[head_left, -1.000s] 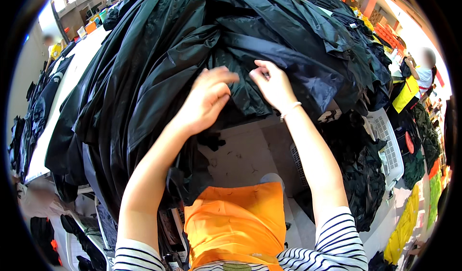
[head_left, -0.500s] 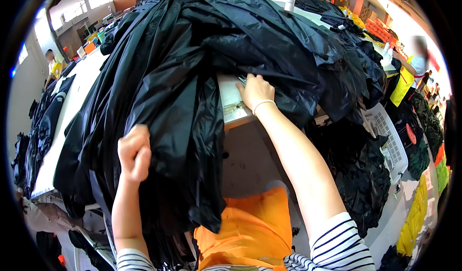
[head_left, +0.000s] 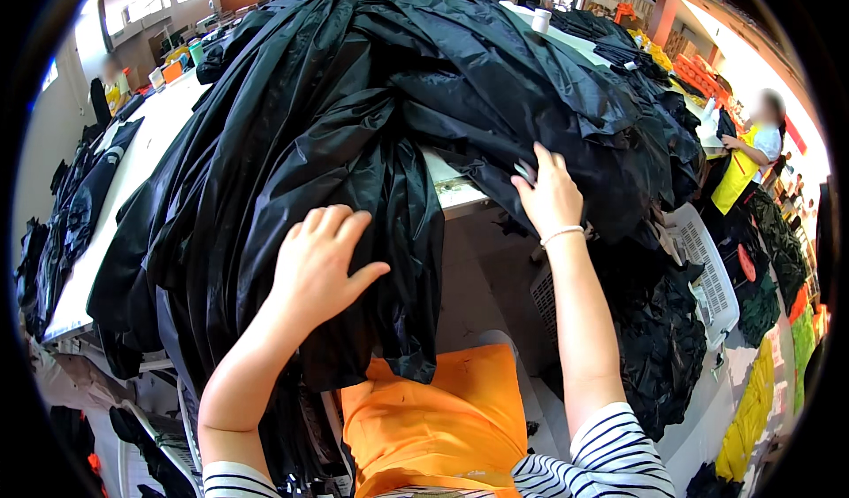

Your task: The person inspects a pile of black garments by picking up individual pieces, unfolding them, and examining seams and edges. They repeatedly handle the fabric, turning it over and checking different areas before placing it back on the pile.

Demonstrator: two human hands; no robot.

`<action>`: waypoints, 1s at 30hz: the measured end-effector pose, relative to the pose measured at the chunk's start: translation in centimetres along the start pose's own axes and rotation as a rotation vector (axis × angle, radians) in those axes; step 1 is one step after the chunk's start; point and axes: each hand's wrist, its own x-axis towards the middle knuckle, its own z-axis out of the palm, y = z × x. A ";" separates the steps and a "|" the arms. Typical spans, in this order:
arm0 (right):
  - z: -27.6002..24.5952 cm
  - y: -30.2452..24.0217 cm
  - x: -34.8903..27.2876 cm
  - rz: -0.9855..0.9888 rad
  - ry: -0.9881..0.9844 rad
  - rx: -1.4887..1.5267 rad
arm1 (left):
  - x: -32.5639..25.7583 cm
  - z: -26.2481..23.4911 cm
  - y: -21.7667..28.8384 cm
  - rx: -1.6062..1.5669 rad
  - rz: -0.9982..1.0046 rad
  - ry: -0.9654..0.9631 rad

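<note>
A large heap of glossy black garments [head_left: 292, 126] covers the white table and hangs over its front edge. My left hand [head_left: 323, 259] is over the hanging cloth at the front. Its fingers are stretched and the thumb stands apart, with nothing gripped. Farther right, my right hand [head_left: 553, 193] is at the heap's edge, curled round a small silver-coloured tool [head_left: 524, 172]. Only the tool's tip shows between thumb and fingers, so its exact kind stays hidden. The back of that hand faces up, beside the black cloth.
The white table [head_left: 455, 195] shows its edge between the drapes. A white plastic basket [head_left: 707, 268] stands low on the right by piled black cloth [head_left: 650, 330]. A white cup [head_left: 540, 20] stands at the back. A person [head_left: 752, 149] at the right handles a yellow piece.
My left hand has opened from a fist and moved right and slightly up. My right hand has moved right and down, off the table's exposed corner, still with the small tool.
</note>
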 end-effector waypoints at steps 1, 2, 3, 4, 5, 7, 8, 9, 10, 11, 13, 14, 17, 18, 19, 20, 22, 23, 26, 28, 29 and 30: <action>-1.4 1.0 -0.2 0.054 -0.161 -0.089 | 0.4 0.4 0.4 0.018 0.035 -0.069; -2.8 0.8 -0.6 0.057 -0.245 -0.137 | 0.5 0.9 0.5 0.035 0.037 -0.145; -4.1 0.2 -1.4 0.005 -0.273 -0.066 | 0.5 1.4 0.7 0.085 0.049 -0.186; -4.6 -0.4 -2.3 -0.047 -0.339 0.108 | 0.5 2.0 1.1 0.069 0.081 -0.138; -4.7 -1.2 -3.1 -0.098 -0.406 0.294 | 0.5 2.4 1.7 0.061 0.112 -0.098; -4.8 -3.5 -4.4 -0.151 -0.473 0.603 | 1.3 3.2 3.1 -0.055 0.219 0.016; -4.6 -4.2 -4.9 -0.152 -0.480 0.674 | 1.9 3.7 3.5 -0.058 0.274 0.001; -4.4 -4.5 -5.4 -0.155 -0.488 0.746 | 2.4 4.5 3.6 -0.060 0.327 -0.015; -4.2 -4.4 -5.6 -0.152 -0.503 0.772 | 2.8 5.0 3.6 -0.048 0.336 -0.058; -4.3 -4.4 -5.8 -0.068 -0.535 0.899 | 2.6 5.0 3.5 -0.162 0.282 -0.091; -4.5 -4.5 -6.1 0.105 -0.601 1.158 | 2.3 4.3 3.4 -0.386 0.163 -0.161; -4.9 -4.5 -5.8 0.183 -0.650 1.293 | 1.9 4.6 3.8 -0.501 0.173 0.008; -5.5 -5.0 -4.8 0.404 -0.840 1.532 | 0.9 4.4 6.6 -0.764 -0.091 0.036; -5.6 -5.0 -4.8 0.394 -0.942 1.636 | 1.1 4.7 7.1 -0.920 -0.189 -0.014; -6.3 -5.3 -4.6 0.307 -0.971 1.687 | 1.2 4.3 7.4 -1.134 -0.303 -0.017; -6.8 -5.5 -4.6 0.251 -0.936 1.724 | 1.2 4.7 7.2 -1.286 -0.338 0.049; -7.2 -5.3 -5.2 0.107 -0.714 1.728 | 1.1 5.7 6.8 -1.589 -0.376 0.152; -7.5 -5.5 -5.7 0.102 -0.474 1.605 | 0.9 5.5 6.8 -1.643 -0.428 0.145; -9.1 -4.7 -7.6 -0.119 -0.444 1.099 | 0.2 5.5 7.3 -1.891 -0.385 0.168; -8.7 -5.1 -8.5 -0.286 -0.334 1.069 | 0.5 5.0 8.0 -2.065 -0.312 0.185; -8.8 -4.9 -8.7 -0.296 -0.315 1.002 | 0.7 4.6 8.6 -2.030 -0.351 0.228; -8.4 -4.3 -8.8 -0.289 -0.295 0.978 | 0.7 5.2 8.3 -2.011 -0.355 0.218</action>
